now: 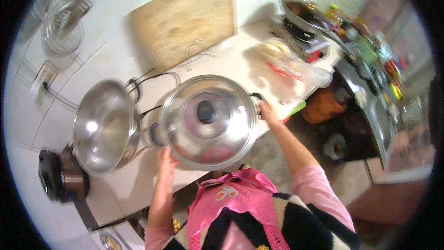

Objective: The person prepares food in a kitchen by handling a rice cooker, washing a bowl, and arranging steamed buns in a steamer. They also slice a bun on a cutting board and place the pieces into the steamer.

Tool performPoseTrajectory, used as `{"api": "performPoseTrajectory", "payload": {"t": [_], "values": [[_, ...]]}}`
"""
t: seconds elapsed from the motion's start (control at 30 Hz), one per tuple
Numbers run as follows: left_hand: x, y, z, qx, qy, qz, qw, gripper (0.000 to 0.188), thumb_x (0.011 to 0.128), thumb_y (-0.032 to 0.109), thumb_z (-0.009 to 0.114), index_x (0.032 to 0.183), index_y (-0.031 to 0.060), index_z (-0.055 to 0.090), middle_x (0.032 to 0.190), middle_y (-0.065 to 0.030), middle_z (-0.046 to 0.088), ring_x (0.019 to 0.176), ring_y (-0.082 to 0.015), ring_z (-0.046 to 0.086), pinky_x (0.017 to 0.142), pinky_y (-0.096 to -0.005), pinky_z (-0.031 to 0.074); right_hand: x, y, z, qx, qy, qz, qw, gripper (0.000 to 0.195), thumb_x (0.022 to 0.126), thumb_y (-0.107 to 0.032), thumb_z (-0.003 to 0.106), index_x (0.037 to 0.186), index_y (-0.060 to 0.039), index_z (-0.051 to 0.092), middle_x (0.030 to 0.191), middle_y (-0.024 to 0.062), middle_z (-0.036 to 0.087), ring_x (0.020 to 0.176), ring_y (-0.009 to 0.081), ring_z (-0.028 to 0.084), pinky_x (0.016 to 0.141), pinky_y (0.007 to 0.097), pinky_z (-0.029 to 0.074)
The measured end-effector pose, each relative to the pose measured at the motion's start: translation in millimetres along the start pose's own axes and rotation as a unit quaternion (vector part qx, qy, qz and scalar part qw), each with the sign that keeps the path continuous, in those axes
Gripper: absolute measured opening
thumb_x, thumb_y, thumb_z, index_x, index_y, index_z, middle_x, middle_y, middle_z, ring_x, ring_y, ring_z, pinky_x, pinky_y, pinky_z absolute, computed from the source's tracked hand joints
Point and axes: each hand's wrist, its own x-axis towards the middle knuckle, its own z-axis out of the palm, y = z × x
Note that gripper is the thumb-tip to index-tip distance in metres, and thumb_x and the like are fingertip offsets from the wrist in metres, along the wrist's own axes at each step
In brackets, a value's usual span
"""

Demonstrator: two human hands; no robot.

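Note:
A lidded stainless steel pot (239,142) is in front of me, over the near part of the white counter. Its shiny domed lid has a black knob (205,111). My right hand (266,111) grips the black handle (257,96) on the pot's right side. Just below the left handle (156,134), my left hand (167,159) is at the pot's lower left rim. Blur hides whether its fingers grip or only touch the pot. To the left, a wide steel wok or basin (104,125) is tilted up, its bright hollow side visible.
A wooden cutting board (194,21) leans against the tiled wall. Plastic bags (281,55) are on the counter (229,53) at right, near a pan (301,10). A dark appliance (62,175) stands at far left. Black cords run behind the pot. Cluttered bottles (367,41) are far right.

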Motion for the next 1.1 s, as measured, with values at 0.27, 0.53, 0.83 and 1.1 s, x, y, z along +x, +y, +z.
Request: {"api": "performPoseTrajectory", "payload": {"t": [0.27, 0.53, 0.83, 1.1], "values": [[-54, 10, 106, 0.34, 0.2, 0.452, 0.8, 0.041, 0.085, 0.007, 0.054, 0.122, -0.0021, 0.038, 0.127, -0.0162, 0.032, 0.117, -0.0288, 0.036, 0.099, -0.0395, 0.03, -24, -3, -65, -0.064, -0.053, -0.07, 0.994, 0.038, 0.095, -0.033, 0.044, 0.118, -0.0042, 0.049, 0.083, 0.0097, 0.057, 0.068, 0.0174, 0.054, 0.062, 0.031, 0.047], [-130, -58, 371, 0.194, -0.176, 0.509, 0.82, 0.035, 0.08, -0.003, 0.054, 0.114, -0.0007, 0.044, 0.126, -0.0148, 0.038, 0.113, -0.024, 0.04, 0.097, -0.0348, 0.032, -127, 111, -268, 0.037, 0.011, 0.041, 0.998, 0.018, 0.093, -0.019, 0.048, 0.104, -0.0065, 0.054, 0.07, 0.0009, 0.049, 0.058, 0.0106, 0.046, 0.051, 0.0265, 0.039], [-222, -133, 636, 0.134, -0.484, 0.363, 0.785, 0.018, 0.084, -0.001, 0.055, 0.101, 0.0028, 0.053, 0.108, -0.008, 0.051, 0.096, -0.0146, 0.05, 0.085, -0.0263, 0.04, -204, 122, -531, 0.135, 0.256, 0.061, 0.955, 0.035, 0.095, -0.035, 0.047, 0.072, -0.0083, 0.053, 0.051, -0.0047, 0.039, 0.042, 0.0058, 0.032, 0.039, 0.0236, 0.025], [-211, -190, 925, 0.163, -0.594, 0.276, 0.738, 0.015, 0.088, 0.007, 0.056, 0.102, 0.0031, 0.055, 0.091, -0.0015, 0.059, 0.083, -0.0093, 0.056, 0.072, -0.0238, 0.046, -211, 143, -648, 0.254, 0.37, 0.062, 0.891, 0.042, 0.095, -0.042, 0.043, 0.069, -0.0098, 0.049, 0.051, -0.004, 0.039, 0.041, 0.0069, 0.033, 0.039, 0.0231, 0.027]]}}
